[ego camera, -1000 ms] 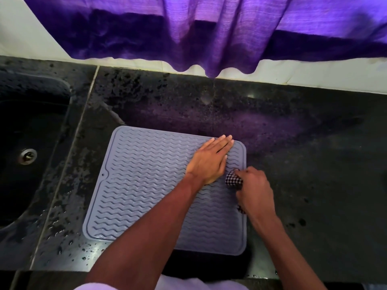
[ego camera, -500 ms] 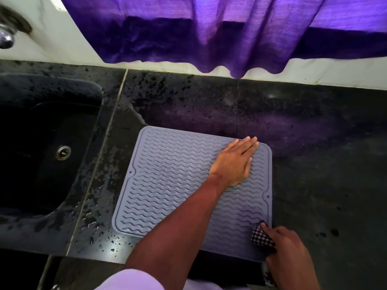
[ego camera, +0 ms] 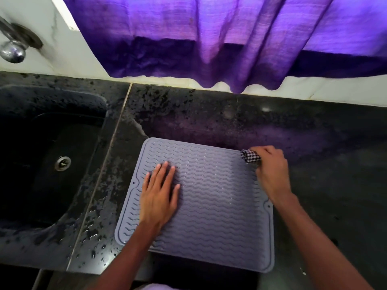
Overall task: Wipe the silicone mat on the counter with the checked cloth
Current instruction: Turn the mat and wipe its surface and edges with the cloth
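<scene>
Sink well off to the left of the pinning hand, drain in its floor. Water drops on the strip of counter between basin and mat. Left hand lies flat on the left part of the mat, fingers straight and close together, palm down, holding it in place. Mat is grey with wavy ribs and a raised rim, its near edge at the counter front or just over it, cannot tell which. Well right of the flat hand, at the mat's far right corner, the cloth is bunched small and touches the ribs just inside the rim. Right hand grips it, fingers curled round the wad, most of the fabric hidden in the fist. Dry dark counter beyond that hand. Judgement: the stroke is at its far end, and the natural line is a pull back toward the body along the right rim, then lanes worked leftward toward the flat palm. The ribs run across, so wiping along them should clear the troughs better. A wad this small covers little, and opening it out would help. Firm palm pressure matters, since silicone may creep. The patch under the left palm needs wiping too.
</scene>
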Tool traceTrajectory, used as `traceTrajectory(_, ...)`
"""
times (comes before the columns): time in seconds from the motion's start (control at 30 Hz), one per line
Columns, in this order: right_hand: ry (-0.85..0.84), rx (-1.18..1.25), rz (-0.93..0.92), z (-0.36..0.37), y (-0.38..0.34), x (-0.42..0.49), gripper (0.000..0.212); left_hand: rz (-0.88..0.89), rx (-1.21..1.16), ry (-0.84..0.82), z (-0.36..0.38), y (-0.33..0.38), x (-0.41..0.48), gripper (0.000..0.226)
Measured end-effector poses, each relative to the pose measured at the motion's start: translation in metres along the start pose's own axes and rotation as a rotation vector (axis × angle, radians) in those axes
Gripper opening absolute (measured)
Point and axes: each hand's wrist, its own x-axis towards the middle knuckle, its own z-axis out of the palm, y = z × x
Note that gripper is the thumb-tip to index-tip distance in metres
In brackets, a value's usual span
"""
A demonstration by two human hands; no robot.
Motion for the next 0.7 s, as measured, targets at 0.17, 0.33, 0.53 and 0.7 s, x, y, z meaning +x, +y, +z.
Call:
traceTrajectory(0.17,0.081,0.011,-0.037,0.038,0.008,0.004,0.057,0.006,0.049,-0.061,0.005,-0.004,-0.001,0.06)
traceTrajectory(0.33,0.123,0.054,-0.053,0.046,0.012,0.007,0.064,0.003,0.063,-0.117,0.005,-0.004,0.0,0.061)
traceTrajectory(0.53,0.076,0.035,-0.123,0.045,0.002,0.01,0.063,0.005,0.078,-0.164,0.004,-0.005,0.001,0.061)
traceTrajectory(0.7,0.066,0.125,-0.065,0.027,-0.007,0.019,0.055,0.017,-0.003,-0.158,0.001,-0.011,-0.003,0.061)
